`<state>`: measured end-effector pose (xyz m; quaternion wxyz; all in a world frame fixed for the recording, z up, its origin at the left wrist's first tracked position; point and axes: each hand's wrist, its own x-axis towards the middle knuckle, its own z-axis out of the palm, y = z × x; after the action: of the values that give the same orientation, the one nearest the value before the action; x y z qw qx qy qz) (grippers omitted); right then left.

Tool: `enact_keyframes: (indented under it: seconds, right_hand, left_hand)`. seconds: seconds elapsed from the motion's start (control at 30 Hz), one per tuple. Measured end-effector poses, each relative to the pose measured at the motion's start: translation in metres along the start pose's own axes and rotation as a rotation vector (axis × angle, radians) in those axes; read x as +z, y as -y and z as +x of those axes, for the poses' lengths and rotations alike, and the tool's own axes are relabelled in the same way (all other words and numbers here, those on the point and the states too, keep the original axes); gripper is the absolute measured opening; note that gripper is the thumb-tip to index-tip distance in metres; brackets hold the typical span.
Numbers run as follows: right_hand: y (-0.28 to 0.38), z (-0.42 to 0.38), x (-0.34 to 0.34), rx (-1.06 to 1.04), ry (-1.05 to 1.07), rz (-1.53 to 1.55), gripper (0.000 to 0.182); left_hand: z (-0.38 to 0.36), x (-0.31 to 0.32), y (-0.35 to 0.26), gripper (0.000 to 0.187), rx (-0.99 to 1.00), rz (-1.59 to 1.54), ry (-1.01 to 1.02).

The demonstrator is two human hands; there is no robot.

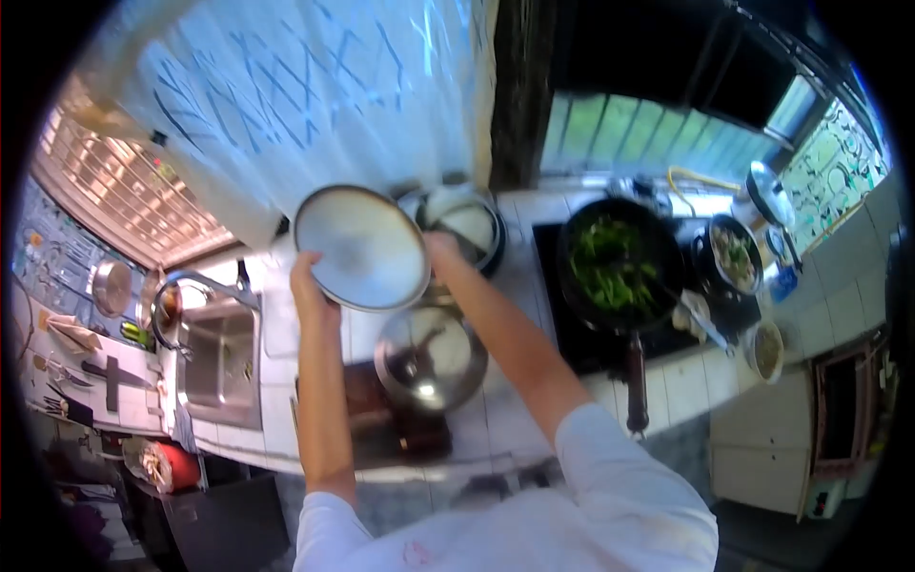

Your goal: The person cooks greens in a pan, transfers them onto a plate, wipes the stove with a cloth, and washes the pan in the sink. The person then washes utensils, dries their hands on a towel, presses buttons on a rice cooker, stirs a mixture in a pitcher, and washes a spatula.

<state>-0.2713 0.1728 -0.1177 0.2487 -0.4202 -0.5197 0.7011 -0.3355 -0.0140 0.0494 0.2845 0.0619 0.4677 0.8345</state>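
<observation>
A round white plate [362, 246] with a dark rim is held up over the counter, tilted, its inner face showing. My left hand [311, 286] grips its lower left edge, thumb on the rim and the other fingers behind. My right hand [441, 254] is closed at the plate's right edge, its fingers mostly hidden. Under my forearms sits a shiny metal bowl [431, 360]. Just beyond my right hand stands a dark-rimmed pot [496, 238] with white dishes [462, 214] in it. Brown wooden boards [376, 405] lie beside the metal bowl.
To the right, a wok [610, 319] of green leaves sits on the black stove, its handle [637, 386] pointing toward me. Next to it are a smaller pan [732, 255] of food and a small bowl [764, 351]. A sink [219, 367] lies left; a curtain [315, 86] hangs ahead.
</observation>
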Motion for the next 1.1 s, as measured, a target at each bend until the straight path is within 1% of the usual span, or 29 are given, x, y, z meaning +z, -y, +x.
enact_keyframes:
  seconds: [0.07,0.1,0.13,0.17,0.23,0.3,0.33,0.37,0.4,0.43,0.47,0.5,0.53,0.57,0.6,0.67,0.73,0.77,0.8,0.87,0.9,0.97,1.03,1.07,1.1]
  right_hand:
    - [-0.025,0.010,-0.028,-0.157,0.174,0.141,0.021]
    - [-0.024,-0.008,-0.039,-0.122,0.139,0.329,0.019]
    - [-0.006,-0.040,-0.051,-0.081,0.097,0.513,0.017]
    - [0.029,-0.102,-0.063,-0.048,-0.016,0.622,0.016]
    - [0.021,-0.167,-0.094,-0.076,-0.082,0.716,0.020]
    - [-0.021,-0.234,-0.126,-0.061,-0.173,0.519,0.022]
    - [-0.038,-0.269,-0.139,0.081,-0.142,0.417,0.029]
    - [-0.059,-0.300,-0.151,0.244,-0.107,0.388,0.042]
    - [-0.061,-0.326,-0.160,0.327,-0.091,0.368,0.049]
    - [-0.059,-0.348,-0.169,0.417,-0.071,0.345,0.056]
    - [-0.058,-0.362,-0.179,0.417,-0.074,0.344,0.056]
    - [-0.057,-0.374,-0.189,0.438,-0.026,0.352,0.060]
    - [-0.056,-0.383,-0.198,0.461,0.027,0.357,0.065]
    - [-0.060,-0.385,-0.206,0.508,0.027,0.290,0.066]
    - [-0.067,-0.385,-0.213,0.508,0.033,0.287,0.066]
    - [-0.081,-0.386,-0.225,0.545,-0.011,0.193,0.065]
    - [-0.078,-0.383,-0.233,0.512,-0.001,0.126,0.064]
    - [-0.077,-0.380,-0.236,0.481,0.002,0.065,0.063]
    - [-0.078,-0.376,-0.239,0.475,0.005,0.067,0.063]
    - [-0.083,-0.365,-0.244,0.532,0.057,0.057,0.062]
    - [-0.090,-0.361,-0.247,0.524,0.055,0.057,0.062]
    - [-0.101,-0.349,-0.248,0.520,0.072,-0.005,0.064]
    - [-0.099,-0.343,-0.247,0.498,0.066,-0.015,0.065]
    - [-0.099,-0.340,-0.245,0.489,0.070,-0.026,0.065]
    - [-0.104,-0.336,-0.245,0.457,0.011,-0.122,0.061]
  left_hand:
    - [-0.048,0.009,-0.010,0.041,-0.091,-0.038,-0.008]
    - [-0.063,0.002,-0.008,0.046,-0.090,-0.052,0.038]
    - [-0.084,0.004,-0.009,0.047,-0.115,-0.036,-0.042]
    - [-0.100,-0.008,-0.004,0.049,-0.127,-0.010,-0.088]
    - [-0.124,-0.021,0.009,0.051,-0.128,-0.011,-0.119]
    - [-0.159,-0.036,0.025,0.054,-0.256,-0.007,-0.087]
    - [-0.173,-0.046,0.037,0.056,-0.317,-0.019,-0.085]
    - [-0.188,-0.054,0.049,0.057,-0.403,-0.059,-0.093]
    - [-0.203,-0.060,0.063,0.058,-0.427,-0.057,-0.089]
    - [-0.218,-0.061,0.074,0.057,-0.519,-0.041,-0.106]
    - [-0.230,-0.070,0.091,0.055,-0.601,-0.094,-0.118]
    - [-0.237,-0.087,0.113,0.053,-0.662,-0.113,-0.087]
    - [-0.246,-0.100,0.133,0.052,-0.732,-0.117,-0.083]
    - [-0.257,-0.099,0.145,0.052,-0.754,-0.146,-0.074]
    - [-0.268,-0.097,0.155,0.052,-0.776,-0.173,-0.063]
    - [-0.283,-0.100,0.173,0.053,-0.836,-0.202,-0.061]
    - [-0.291,-0.108,0.194,0.056,-0.833,-0.211,-0.027]
    - [-0.293,-0.113,0.203,0.058,-0.858,-0.220,-0.016]
    - [-0.294,-0.117,0.210,0.060,-0.884,-0.227,-0.003]
    - [-0.291,-0.121,0.223,0.062,-0.882,-0.231,-0.008]
    - [-0.289,-0.127,0.230,0.062,-0.894,-0.233,-0.027]
    - [-0.287,-0.128,0.231,0.062,-0.908,-0.236,-0.029]
    - [-0.288,-0.121,0.225,0.059,-0.958,-0.167,-0.096]
    - [-0.289,-0.118,0.226,0.059,-0.967,-0.163,-0.076]
    - [-0.289,-0.116,0.226,0.058,-0.953,-0.152,-0.108]
